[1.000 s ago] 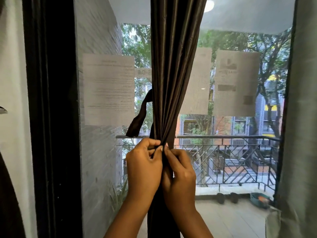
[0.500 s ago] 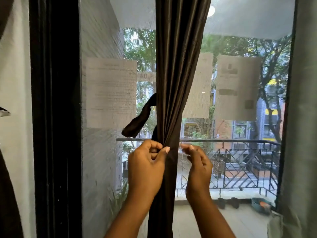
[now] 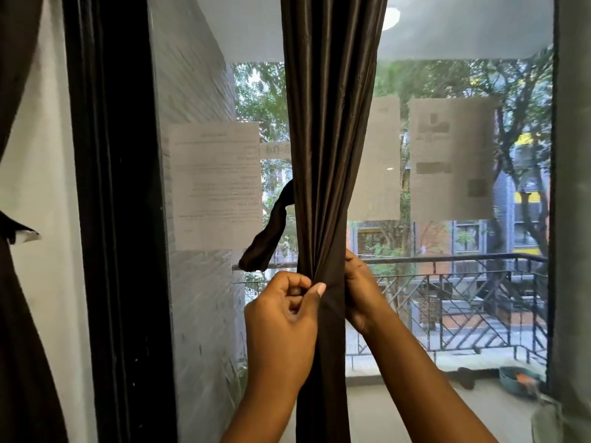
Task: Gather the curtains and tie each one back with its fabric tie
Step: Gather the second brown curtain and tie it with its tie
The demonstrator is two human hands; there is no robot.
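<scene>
- Centrally, a dark brown curtain point(image 3: 329, 155) hung in front of the window glass point(image 3: 463, 75), bunched narrow at hand height.
- Black window frame point(image 3: 115, 219) stood left of it; paper sheets point(image 3: 217, 183) were stuck on the glass.
- Left hand point(image 3: 284, 321) pinched the curtain's left edge, thumb against the gathered folds.
- Right hand point(image 3: 359, 295) wrapped the curtain's right side, fingers going behind it.
- Fabric tie point(image 3: 267, 238) stuck out left of the curtain, loose end drooping above the left hand.
</scene>
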